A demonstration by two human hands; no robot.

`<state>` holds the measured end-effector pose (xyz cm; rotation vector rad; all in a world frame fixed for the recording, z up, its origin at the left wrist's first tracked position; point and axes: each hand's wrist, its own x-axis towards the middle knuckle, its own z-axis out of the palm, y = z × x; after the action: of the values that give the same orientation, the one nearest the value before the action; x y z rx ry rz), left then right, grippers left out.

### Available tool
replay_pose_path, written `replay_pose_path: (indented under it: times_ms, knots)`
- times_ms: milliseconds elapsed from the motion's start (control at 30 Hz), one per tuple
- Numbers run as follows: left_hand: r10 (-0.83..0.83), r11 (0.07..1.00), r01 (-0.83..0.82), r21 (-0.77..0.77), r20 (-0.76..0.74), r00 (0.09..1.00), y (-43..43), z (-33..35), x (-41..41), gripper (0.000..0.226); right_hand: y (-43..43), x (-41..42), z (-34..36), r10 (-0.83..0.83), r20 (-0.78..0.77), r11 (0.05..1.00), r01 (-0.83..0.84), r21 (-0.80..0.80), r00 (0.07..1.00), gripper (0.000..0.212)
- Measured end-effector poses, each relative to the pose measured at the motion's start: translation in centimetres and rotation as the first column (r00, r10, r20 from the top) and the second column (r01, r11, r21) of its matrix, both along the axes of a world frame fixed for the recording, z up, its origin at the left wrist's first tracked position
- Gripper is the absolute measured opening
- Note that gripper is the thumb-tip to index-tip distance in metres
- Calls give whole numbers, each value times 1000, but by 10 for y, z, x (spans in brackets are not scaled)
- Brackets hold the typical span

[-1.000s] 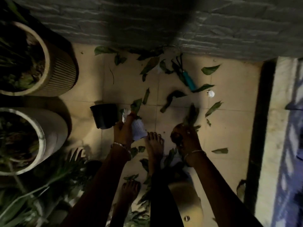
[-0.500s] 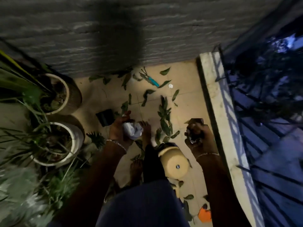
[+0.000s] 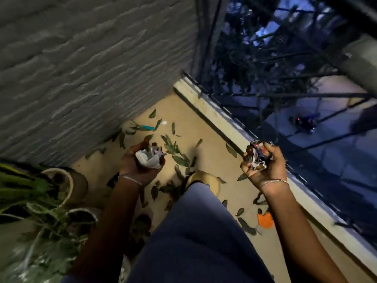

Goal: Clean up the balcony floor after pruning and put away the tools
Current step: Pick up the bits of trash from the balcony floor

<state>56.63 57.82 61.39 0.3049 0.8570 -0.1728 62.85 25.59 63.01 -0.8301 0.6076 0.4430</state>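
Observation:
I stand over the tiled balcony floor (image 3: 212, 127), where several cut green leaves (image 3: 179, 158) lie scattered. My left hand (image 3: 138, 164) grips a crumpled white paper (image 3: 150, 159), palm up at waist height. My right hand (image 3: 263, 166) holds a crumpled dark shiny wrapper (image 3: 258, 154) close to the balcony's right edge. A small hand tool with a teal handle (image 3: 148, 127) lies on the floor by the grey wall, far from both hands. A small white scrap (image 3: 164, 123) lies just right of the tool.
A grey brick wall (image 3: 91, 74) closes the far side. A pale kerb (image 3: 222, 121) and dark railing (image 3: 275, 111) run along the right. Potted plants (image 3: 61, 184) stand at the left. A cream pot (image 3: 206, 178) sits below me, and an orange object (image 3: 265, 220) lies near the kerb.
I have risen from a crouch to standing and turned right toward the railing. Both hands lifted from the floor, the left with the white paper, the right with the picked-up wrapper.

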Motion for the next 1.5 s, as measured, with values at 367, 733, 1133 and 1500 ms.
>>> replay_pose_path:
  times_ms: [367,733,1133,1500]
  knots:
    - [-293,953,298,-58,81,953,-126,46,27,38,-124,-69,50,-387,88,922,384,56,918,25]
    - [-578,814,578,49,154,801,-357,64,1,14,-302,-259,50,-595,158,799,602,5,788,27]
    - [-890,421,907,-3,189,414,-636,76,-217,12,-479,-546,67,-860,269,449,894,-6,433,44]
    - [-971,-162,987,-13,180,-157,-805,94,-405,20,-472,-760,61,-949,222,-227,974,17,-225,52]
